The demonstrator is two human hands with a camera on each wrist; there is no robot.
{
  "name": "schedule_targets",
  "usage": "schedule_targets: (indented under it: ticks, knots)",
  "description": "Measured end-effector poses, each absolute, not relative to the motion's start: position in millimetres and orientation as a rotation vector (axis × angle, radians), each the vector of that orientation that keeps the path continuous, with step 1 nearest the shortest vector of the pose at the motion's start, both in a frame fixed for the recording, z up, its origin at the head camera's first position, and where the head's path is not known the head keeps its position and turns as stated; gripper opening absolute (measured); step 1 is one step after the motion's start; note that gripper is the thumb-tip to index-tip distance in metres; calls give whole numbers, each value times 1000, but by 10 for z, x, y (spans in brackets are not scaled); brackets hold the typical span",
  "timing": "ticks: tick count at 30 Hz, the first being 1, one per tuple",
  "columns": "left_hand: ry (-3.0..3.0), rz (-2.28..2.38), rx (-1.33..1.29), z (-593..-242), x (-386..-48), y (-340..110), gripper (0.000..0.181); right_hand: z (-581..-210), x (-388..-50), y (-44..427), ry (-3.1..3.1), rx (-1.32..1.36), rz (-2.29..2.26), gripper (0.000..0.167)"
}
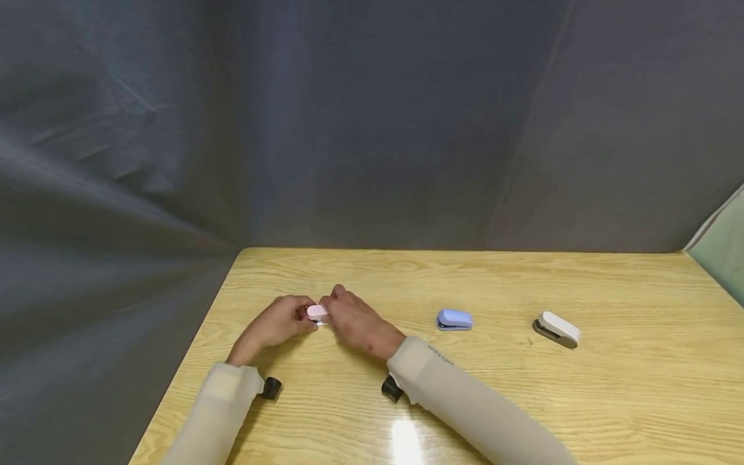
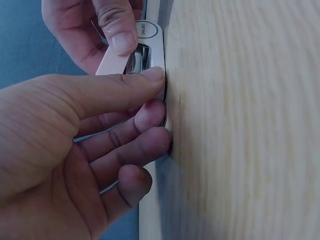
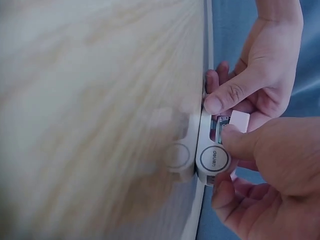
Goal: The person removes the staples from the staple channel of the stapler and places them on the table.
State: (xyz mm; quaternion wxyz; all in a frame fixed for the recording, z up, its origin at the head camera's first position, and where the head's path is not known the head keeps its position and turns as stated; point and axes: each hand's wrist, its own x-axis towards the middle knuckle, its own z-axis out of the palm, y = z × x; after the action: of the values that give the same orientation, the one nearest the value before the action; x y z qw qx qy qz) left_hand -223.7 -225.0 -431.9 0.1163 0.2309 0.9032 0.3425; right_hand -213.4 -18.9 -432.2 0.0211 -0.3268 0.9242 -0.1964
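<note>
A small pink-and-white stapler (image 1: 316,313) stands on the wooden table, held from both sides. In the left wrist view the left hand (image 2: 75,135) pinches the white base (image 2: 158,55) between thumb and fingers. The right hand (image 3: 280,170) grips the stapler's round-marked end in the right wrist view, its thumb against the pink arm (image 3: 239,120), which is tilted away from the base. Metal parts show between arm and base. In the head view the left hand (image 1: 279,321) is on the stapler's left and the right hand (image 1: 357,323) on its right.
A blue stapler (image 1: 455,319) lies right of the hands on the wooden table (image 1: 494,387), and a white stapler with a dark base (image 1: 557,329) farther right. Black wrist devices (image 1: 271,388) show under both sleeves. Dark cloth (image 1: 378,129) hangs behind the table.
</note>
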Motion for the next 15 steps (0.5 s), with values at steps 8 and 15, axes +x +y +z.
schedule_targets:
  ticks: [8, 15]
  knots:
    - [2663, 974, 661, -4289, -2222, -2215, 7, -4305, -2179, -138, 2826, -1075, -641, 15]
    - [2647, 985, 637, -4273, -2210, -2214, 7, -4257, -2181, -108, 2783, -1038, -729, 16]
